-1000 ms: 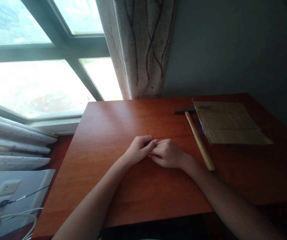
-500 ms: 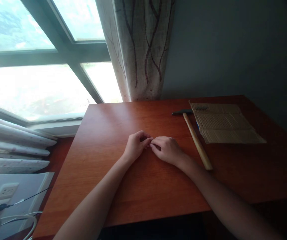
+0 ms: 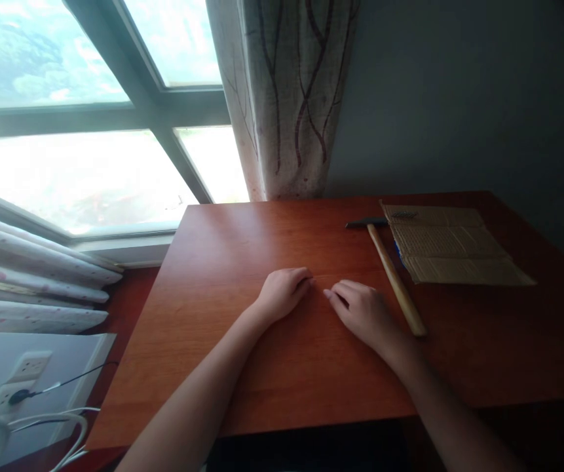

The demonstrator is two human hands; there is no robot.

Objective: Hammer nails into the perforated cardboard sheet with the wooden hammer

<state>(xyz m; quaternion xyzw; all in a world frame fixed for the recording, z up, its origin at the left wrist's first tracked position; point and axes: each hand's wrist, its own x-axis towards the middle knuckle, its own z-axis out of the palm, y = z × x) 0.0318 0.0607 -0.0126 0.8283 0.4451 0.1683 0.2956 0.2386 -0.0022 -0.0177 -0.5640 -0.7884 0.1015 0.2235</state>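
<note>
My left hand rests near the middle of the wooden table, its fingers drawn together in a pinch. Whatever the left fingertips may hold is too small or hidden to make out. A small gap separates it from my right hand, which is closed with thumb and fingers curled toward each other. I cannot see what, if anything, lies between the right fingertips. Just right of that hand lies a hammer with a pale wooden handle and a dark head, its head reaching the cardboard.
A flattened cardboard piece lies at the right, with a small dark cluster near its far edge and something blue under its left side. Beyond the table are a window, a curtain and a wall. Cables hang by the socket at left.
My hands, which touched at the fingertips, have come apart, the right hand moving to the right. The whole view has shifted slightly. Hammer and cardboard lie as before.
</note>
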